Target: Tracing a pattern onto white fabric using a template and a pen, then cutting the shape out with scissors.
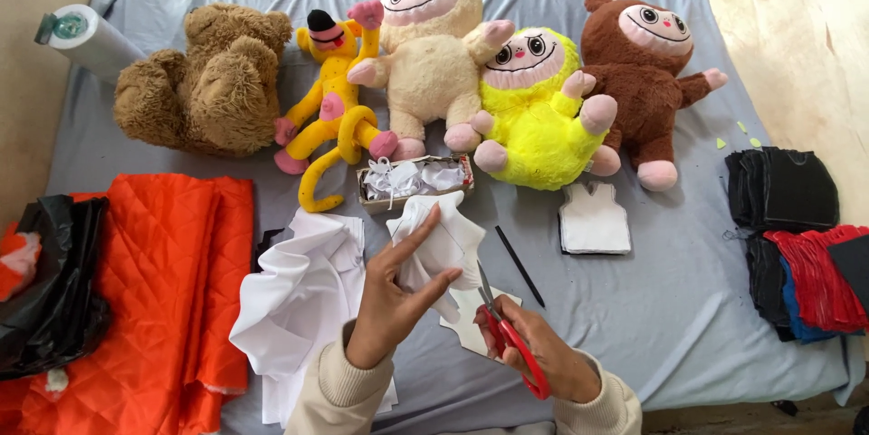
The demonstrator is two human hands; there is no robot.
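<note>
My left hand [391, 304] is raised over the grey cloth-covered table [652, 308], pinching a white fabric piece [434, 240]. The thumb comes in from the right and the index finger stretches up along the left edge, so the piece sits between them and fans out above and to the right of the fingertips. The other fingers are curled in behind the fabric; I cannot tell how much they grip.

My right hand [534, 353] is closed around the red handles of the scissors [500, 326]. The blades point up toward the lower edge of the white piece, just below my left thumb. From here I cannot tell how far the blades are parted, or whether they touch the fabric. A flat pale cut-out [466, 331] lies on the table under both.

Around the hands:
- a pile of white fabric [299, 299] just left of my left wrist
- a small open box of white scraps [412, 181] just above the held piece
- a black pencil [520, 265] to the right of it, lying diagonally
- a stack of white garment-shaped pieces [594, 218] further right
- a row of plush toys [534, 105] along the far side
- orange quilted fabric [163, 281] at far left
- black, red and blue cut pieces [797, 236] at far right
</note>
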